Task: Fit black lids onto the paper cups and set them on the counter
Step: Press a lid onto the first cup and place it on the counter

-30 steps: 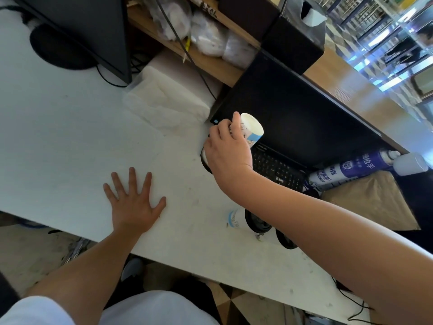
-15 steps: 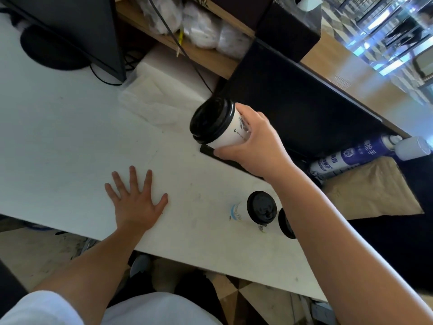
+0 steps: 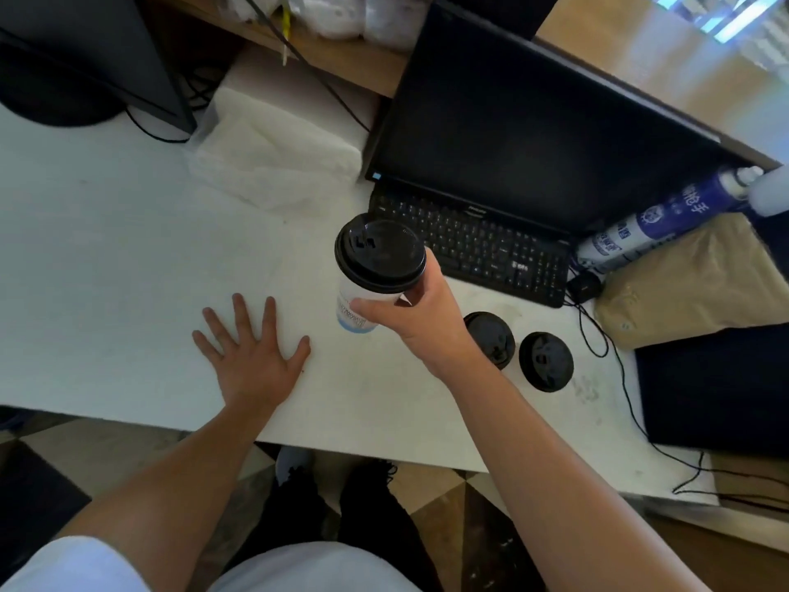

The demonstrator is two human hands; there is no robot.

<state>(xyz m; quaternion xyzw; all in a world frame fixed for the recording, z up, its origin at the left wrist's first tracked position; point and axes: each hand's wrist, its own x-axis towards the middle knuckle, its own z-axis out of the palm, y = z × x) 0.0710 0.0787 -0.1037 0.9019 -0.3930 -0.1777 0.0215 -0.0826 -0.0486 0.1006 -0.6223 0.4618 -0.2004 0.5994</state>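
My right hand (image 3: 420,311) grips a white paper cup (image 3: 357,307) around its side, upright, above the white counter (image 3: 128,258). A black lid (image 3: 380,254) sits on that cup. Two more lidded cups stand on the counter to the right of my wrist: one (image 3: 491,343) partly hidden by my forearm, the other (image 3: 545,361) in full view. My left hand (image 3: 252,352) lies flat on the counter with fingers spread, holding nothing.
A black keyboard (image 3: 478,245) and monitor (image 3: 533,121) sit behind the cups. A pack of white napkins (image 3: 273,155) lies at the back, a blue spray can (image 3: 657,220) and brown paper bag (image 3: 700,284) on the right. Cables trail over the right edge.
My right hand picked the lidded cup up from beside the keyboard, turned it upright and brought it nearer, towards the counter's middle. My left hand has stayed flat.
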